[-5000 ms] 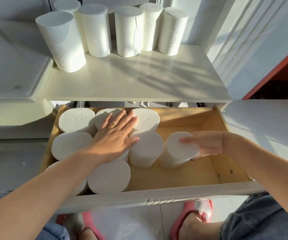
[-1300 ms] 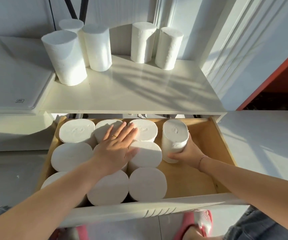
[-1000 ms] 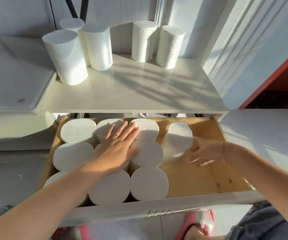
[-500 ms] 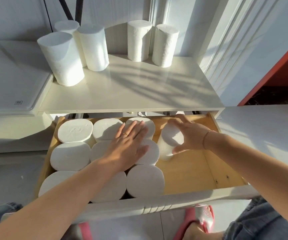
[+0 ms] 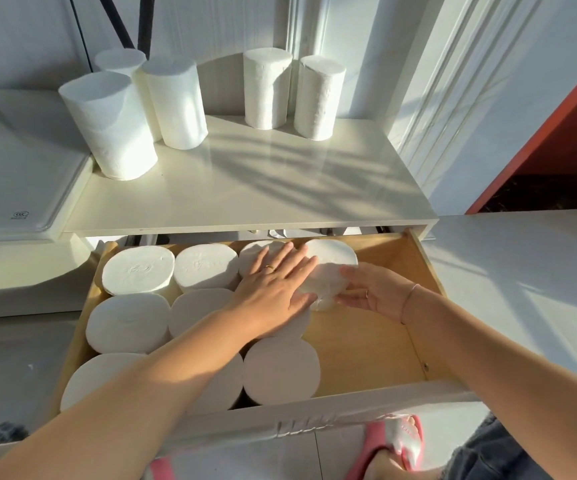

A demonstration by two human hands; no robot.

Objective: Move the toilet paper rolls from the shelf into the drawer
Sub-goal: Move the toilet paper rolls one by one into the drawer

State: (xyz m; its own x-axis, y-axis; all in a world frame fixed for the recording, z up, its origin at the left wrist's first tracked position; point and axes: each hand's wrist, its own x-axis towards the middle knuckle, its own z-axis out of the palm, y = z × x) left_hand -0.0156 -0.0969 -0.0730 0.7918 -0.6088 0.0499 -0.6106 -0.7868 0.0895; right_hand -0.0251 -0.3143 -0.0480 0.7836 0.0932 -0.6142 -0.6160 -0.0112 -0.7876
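Observation:
Several white toilet paper rolls stand on the white shelf (image 5: 245,188): a group of three at the left (image 5: 110,126) and a pair at the back (image 5: 268,88). Below, the open wooden drawer (image 5: 366,348) holds several upright rolls packed in rows on its left side. The rightmost roll (image 5: 332,261) stands in the back row. My left hand (image 5: 273,289) lies flat and open on the roll tops, fingertips reaching that roll. My right hand (image 5: 373,292) is open, palm against the roll's right side.
A white board (image 5: 10,174) lies left of the shelf. A white surface (image 5: 522,289) extends to the right, with a red-brown panel (image 5: 540,133) behind it. My feet in pink slippers (image 5: 401,441) are under the drawer front. The drawer's right part shows bare wood.
My right hand set a roll in the back row, let go, then came off its top to its right side. My left hand slid right onto that roll.

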